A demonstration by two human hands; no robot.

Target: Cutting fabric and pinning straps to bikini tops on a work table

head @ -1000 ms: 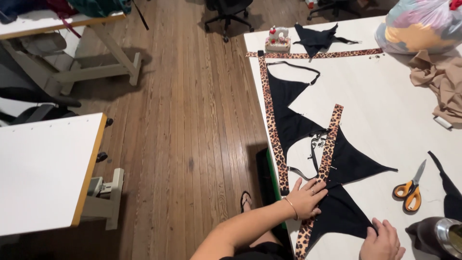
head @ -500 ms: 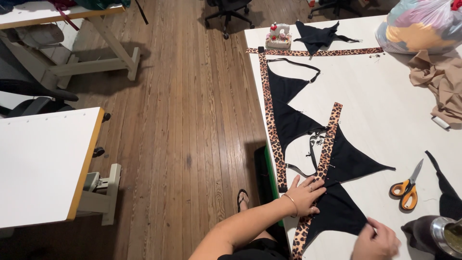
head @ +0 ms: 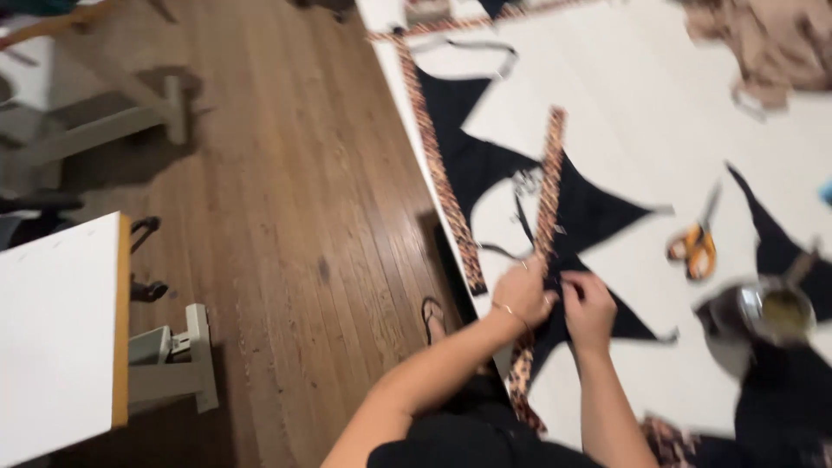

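Note:
On the white cutting table lie black triangular fabric pieces and leopard-print strips. My left hand pinches the near end of one leopard-print strip where it crosses a black triangle. My right hand is right beside it, fingers closed on the same strip and black fabric. The picture is blurred, so the exact grip is unclear. A second, longer leopard-print strip runs along the table's left edge.
Orange-handled scissors lie right of the hands. A round metal container stands at the right. Beige cloth is heaped at the far right. Wooden floor and another white table are to the left.
My right hand has moved left from the table's near edge to join the left hand on the strip. The camera has swung closer and tilted.

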